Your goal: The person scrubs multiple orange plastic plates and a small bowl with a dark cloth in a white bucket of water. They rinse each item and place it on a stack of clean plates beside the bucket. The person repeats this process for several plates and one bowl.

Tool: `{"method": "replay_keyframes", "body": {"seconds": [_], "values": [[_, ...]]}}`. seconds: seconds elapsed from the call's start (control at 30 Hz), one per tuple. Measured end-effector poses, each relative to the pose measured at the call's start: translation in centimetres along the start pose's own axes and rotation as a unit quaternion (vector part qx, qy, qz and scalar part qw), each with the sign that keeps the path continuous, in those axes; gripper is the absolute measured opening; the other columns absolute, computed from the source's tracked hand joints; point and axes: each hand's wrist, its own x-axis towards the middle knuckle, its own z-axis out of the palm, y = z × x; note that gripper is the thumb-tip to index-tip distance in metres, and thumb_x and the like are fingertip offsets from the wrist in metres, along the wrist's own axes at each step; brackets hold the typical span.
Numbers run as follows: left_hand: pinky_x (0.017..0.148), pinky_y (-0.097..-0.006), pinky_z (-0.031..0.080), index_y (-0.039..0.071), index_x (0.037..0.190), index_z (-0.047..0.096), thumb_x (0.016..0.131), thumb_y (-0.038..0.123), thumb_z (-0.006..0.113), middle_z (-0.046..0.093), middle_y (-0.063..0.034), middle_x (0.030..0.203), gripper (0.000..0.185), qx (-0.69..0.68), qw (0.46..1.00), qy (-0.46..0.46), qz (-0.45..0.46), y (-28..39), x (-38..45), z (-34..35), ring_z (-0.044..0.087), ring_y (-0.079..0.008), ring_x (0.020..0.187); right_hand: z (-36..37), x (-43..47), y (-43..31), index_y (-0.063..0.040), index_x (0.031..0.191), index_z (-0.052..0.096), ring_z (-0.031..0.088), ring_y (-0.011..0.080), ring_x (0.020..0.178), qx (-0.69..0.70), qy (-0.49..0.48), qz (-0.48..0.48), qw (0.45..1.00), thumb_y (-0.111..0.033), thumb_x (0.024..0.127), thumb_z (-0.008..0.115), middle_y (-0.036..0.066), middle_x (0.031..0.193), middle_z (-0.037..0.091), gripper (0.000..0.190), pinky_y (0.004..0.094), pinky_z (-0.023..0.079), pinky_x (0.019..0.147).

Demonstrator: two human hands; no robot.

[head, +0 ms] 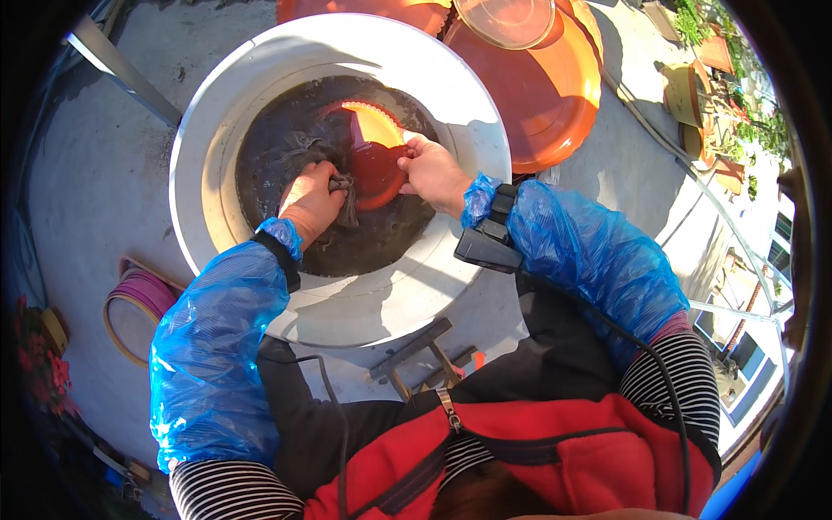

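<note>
A large white plastic tub (pixel 383 312) holds dark, murky water (pixel 344 253). In its middle a small orange-red plastic saucer with a scalloped rim (pixel 376 169) is tilted, its far left part under the water. My right hand (pixel 432 170) pinches the saucer's right edge between thumb and fingers. My left hand (pixel 313 198) grips a wet grey cloth (pixel 349 195) just left of the saucer; part of the cloth spreads in the water behind the hand. Blue plastic sleeve covers reach both wrists, with black straps around them.
Large orange plastic saucers (pixel 552 123) lie beyond the tub at the right, a smaller clear-looking one (pixel 510 19) on top. A hose (pixel 650 130) and potted plants (pixel 682 94) are farther right. A metal leg (pixel 123 75) stands at upper left, a pink-purple banded object (pixel 144 296) at left.
</note>
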Motion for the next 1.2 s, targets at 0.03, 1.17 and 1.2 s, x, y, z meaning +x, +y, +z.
{"method": "replay_keyframes", "body": {"seconds": [0.03, 1.17, 1.2], "values": [[0.089, -0.0412, 0.053, 0.005, 0.105, 0.064, 0.081, 0.021, 0.073, 0.066, -0.0199, 0.113, 0.031, -0.022, 0.999, 0.028, -0.033, 0.3, 0.4, 0.3, 0.066, -0.0371, 0.100, 0.1, 0.1, 0.1, -0.008, 0.131, 0.058, 0.060, 0.0121, 0.077, -0.015, 0.012, 0.002, 1.000, 0.002, 0.100, 0.044, 0.004, 0.099, 0.065, 0.035, 0.0288, 0.052, 0.067], [0.084, -0.0450, 0.054, 0.007, 0.097, 0.070, 0.083, 0.012, 0.065, 0.064, -0.0198, 0.104, 0.016, 0.049, 0.985, 0.011, 0.162, 3.9, -0.3, 2.4, 0.065, -0.0379, 0.097, 0.8, -0.4, 0.9, -0.006, 0.136, 0.058, 0.064, 0.0237, 0.107, -0.197, 0.090, -0.225, 0.950, 0.002, 0.095, 0.056, 0.016, 0.120, 0.068, 0.043, 0.0333, 0.049, 0.096], [0.084, -0.0451, 0.054, 0.007, 0.098, 0.070, 0.084, 0.012, 0.064, 0.064, -0.0194, 0.103, 0.016, 0.108, 0.981, -0.007, 0.160, 3.5, -0.6, 2.2, 0.065, -0.0378, 0.097, 0.7, -0.1, 0.9, -0.006, 0.138, 0.057, 0.063, 0.0247, 0.112, -0.184, 0.066, -0.237, 0.952, 0.003, 0.093, 0.058, 0.015, 0.125, 0.067, 0.045, 0.0332, 0.047, 0.100]]}}
